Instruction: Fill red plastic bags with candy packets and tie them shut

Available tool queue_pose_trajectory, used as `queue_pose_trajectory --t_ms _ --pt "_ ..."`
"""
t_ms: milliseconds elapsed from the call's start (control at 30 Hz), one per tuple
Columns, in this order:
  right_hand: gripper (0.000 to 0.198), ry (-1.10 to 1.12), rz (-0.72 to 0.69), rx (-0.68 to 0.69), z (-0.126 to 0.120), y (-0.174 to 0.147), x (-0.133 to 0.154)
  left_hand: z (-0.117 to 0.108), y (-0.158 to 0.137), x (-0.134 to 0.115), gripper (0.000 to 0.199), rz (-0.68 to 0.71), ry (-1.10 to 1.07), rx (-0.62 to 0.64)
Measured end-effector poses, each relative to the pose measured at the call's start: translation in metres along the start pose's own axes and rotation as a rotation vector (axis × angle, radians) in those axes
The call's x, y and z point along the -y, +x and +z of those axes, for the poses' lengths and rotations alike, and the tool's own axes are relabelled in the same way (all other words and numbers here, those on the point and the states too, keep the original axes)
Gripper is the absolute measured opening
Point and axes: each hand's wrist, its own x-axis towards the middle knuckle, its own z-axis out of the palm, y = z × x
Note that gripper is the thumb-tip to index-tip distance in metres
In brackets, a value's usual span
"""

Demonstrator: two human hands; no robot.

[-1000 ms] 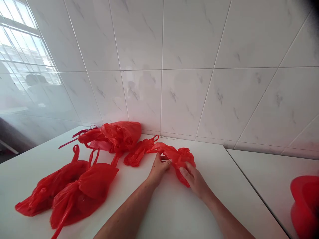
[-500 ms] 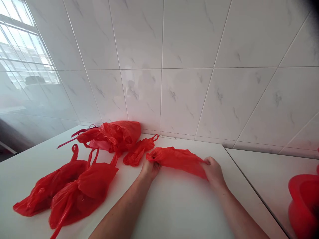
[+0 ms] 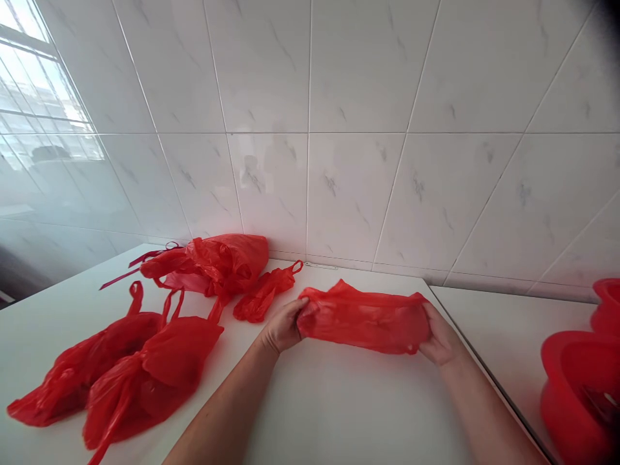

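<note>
A thin red plastic bag (image 3: 365, 323) is stretched sideways above the white table. My left hand (image 3: 285, 326) grips its left end, the thumb on the near side and the other fingers behind or inside the film. At the opposite end my right hand (image 3: 440, 336) holds the bag, with its fingertips partly hidden by the red plastic. A small crumpled red bag (image 3: 265, 296) with a loop handle lies just left of my left hand. Two filled red bags (image 3: 155, 374) with handles lie farther left.
Against the tiled wall (image 3: 271, 174) rests a larger heap of red plastic bags (image 3: 227, 258), with dark red ribbons (image 3: 121, 276) beside it. Red bowl-like containers (image 3: 564, 374) stand at the right, past a seam between two white tabletops (image 3: 484, 323).
The bag is spread wider and flatter between my hands. My right hand has moved right and turned, its fingers now behind or inside the film. The view has shifted slightly right.
</note>
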Motion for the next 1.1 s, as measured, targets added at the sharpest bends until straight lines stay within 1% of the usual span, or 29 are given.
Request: queue_pose_trajectory --t_ms 100,167,267,333,400,433,467,500,533,567,600,633,667,700,733,800,833,900,933,967,1033,1100 --pt "0.018 -0.064 0.058 0.123 -0.003 -0.009 0.006 0.0 0.007 0.0 0.019 0.148 -0.035 -0.107" --pt "0.015 -0.097 0.083 0.161 -0.006 -0.012 0.006 -0.001 0.012 0.002 0.018 0.219 -0.03 -0.177" --pt "0.016 -0.099 0.08 0.146 -0.011 -0.011 0.003 -0.001 0.015 0.005 0.016 0.332 0.001 -0.295" --pt "0.018 -0.089 0.088 0.136 -0.011 -0.008 0.0 0.002 0.013 0.004 0.017 0.46 0.025 -0.407" --pt "0.019 -0.07 0.107 0.144 -0.009 -0.005 -0.001 0.01 0.007 0.0 0.026 0.609 0.054 -0.512" --pt "0.02 -0.057 0.116 0.154 -0.008 -0.004 -0.001 0.017 0.003 -0.002 0.029 0.69 0.111 -0.535" --pt "0.021 -0.041 0.126 0.17 -0.006 -0.004 -0.001 0.024 -0.002 -0.003 0.029 0.763 0.21 -0.515" --pt "0.023 -0.024 0.136 0.191 -0.004 -0.005 -0.001 0.033 -0.007 -0.003 0.025 0.816 0.343 -0.442" --pt "0.024 -0.005 0.146 0.216 -0.003 -0.006 0.0 0.042 -0.012 -0.003 0.018 0.838 0.491 -0.32" --pt "0.025 0.012 0.155 0.243 -0.001 -0.008 0.001 0.05 -0.016 -0.001 0.012 0.828 0.632 -0.168" --pt "0.026 0.028 0.164 0.27 0.0 -0.011 0.002 0.057 -0.019 0.003 0.01 0.785 0.748 -0.013" --pt "0.026 0.043 0.173 0.296 0.0 -0.014 0.003 0.063 -0.021 0.007 0.013 0.72 0.843 0.109" --pt "0.025 0.055 0.181 0.321 0.0 -0.018 0.003 0.066 -0.022 0.011 0.016 0.656 0.931 0.182" --pt "0.022 0.063 0.189 0.342 0.0 -0.02 0.004 0.068 -0.022 0.015 0.018 0.602 1.015 0.209" --pt "0.02 0.068 0.2 0.36 -0.001 -0.023 0.004 0.067 -0.02 0.019 0.018 0.562 1.095 0.2" --pt "0.018 0.067 0.229 0.383 -0.003 -0.026 0.005 0.061 -0.016 0.024 0.016 0.507 1.216 0.136" --pt "0.02 0.062 0.248 0.38 -0.004 -0.026 0.005 0.057 -0.014 0.025 0.021 0.487 1.253 0.104" --pt "0.023 0.052 0.274 0.353 -0.007 -0.024 0.005 0.048 -0.011 0.024 0.04 0.44 1.337 0.055" --pt "0.023 0.05 0.274 0.33 -0.008 -0.022 0.005 0.045 -0.011 0.023 0.046 0.407 1.394 0.039" --pt "0.023 0.05 0.262 0.301 -0.01 -0.02 0.004 0.043 -0.011 0.022 0.048 0.369 1.454 0.033" --pt "0.023 0.054 0.21 0.222 -0.014 -0.015 0.003 0.041 -0.013 0.02 0.043 0.294 1.571 0.05" --pt "0.028 0.045 0.147 0.106 -0.017 -0.009 0.001 0.043 -0.017 0.018 0.04 0.236 1.661 0.084"
